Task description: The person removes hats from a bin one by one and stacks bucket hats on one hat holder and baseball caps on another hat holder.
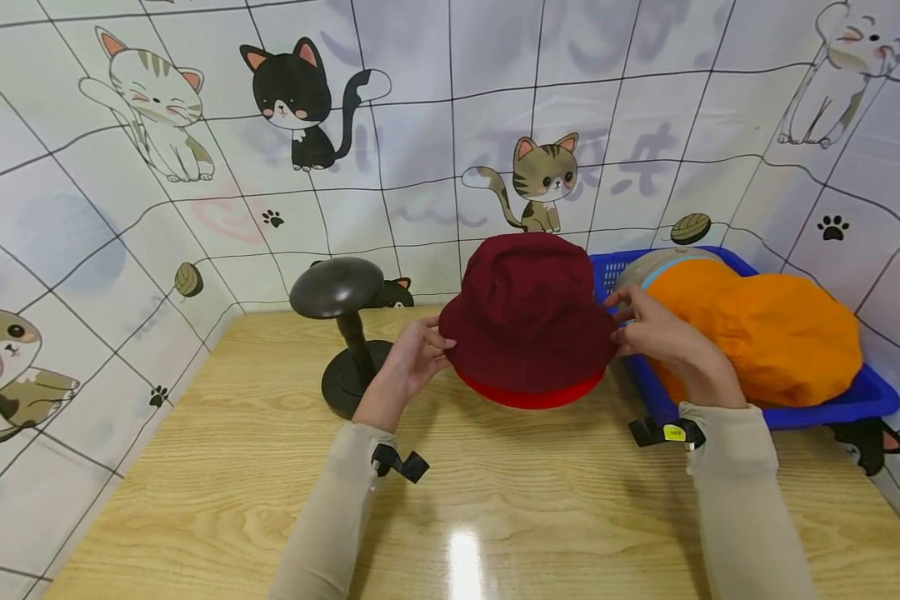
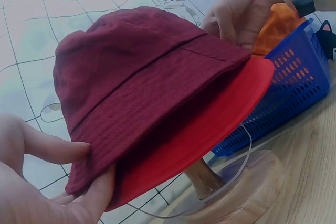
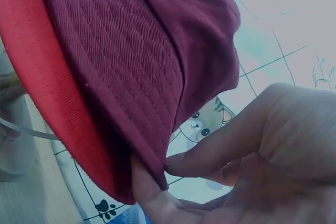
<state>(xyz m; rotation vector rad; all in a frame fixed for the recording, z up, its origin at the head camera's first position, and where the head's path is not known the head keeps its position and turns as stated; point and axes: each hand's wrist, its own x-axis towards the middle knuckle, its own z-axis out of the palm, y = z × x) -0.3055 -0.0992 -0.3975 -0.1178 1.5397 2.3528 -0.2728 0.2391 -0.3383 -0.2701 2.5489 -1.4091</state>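
Note:
A maroon bucket hat (image 1: 528,317) sits crown up over a red brim (image 1: 532,396), which juts out below its front edge. My left hand (image 1: 414,357) pinches the maroon brim at the left, thumb outside and fingers tucked under. At the opposite side my right hand (image 1: 663,333) pinches the same brim between thumb and fingertips. In the left wrist view, a gap shows between the maroon edge and the red brim (image 2: 194,145), with a pale cord (image 2: 248,153) dangling below. Under the hats stands a light wooden stand (image 2: 252,182), hidden in the head view.
A black hat stand (image 1: 337,287) with a domed top is left of my left hand. At the right, a blue basket (image 1: 832,414) holds an orange cap (image 1: 780,333) and a grey hat (image 1: 656,265). Behind the wooden table (image 1: 217,467) is a cat-print wall covering (image 1: 420,150).

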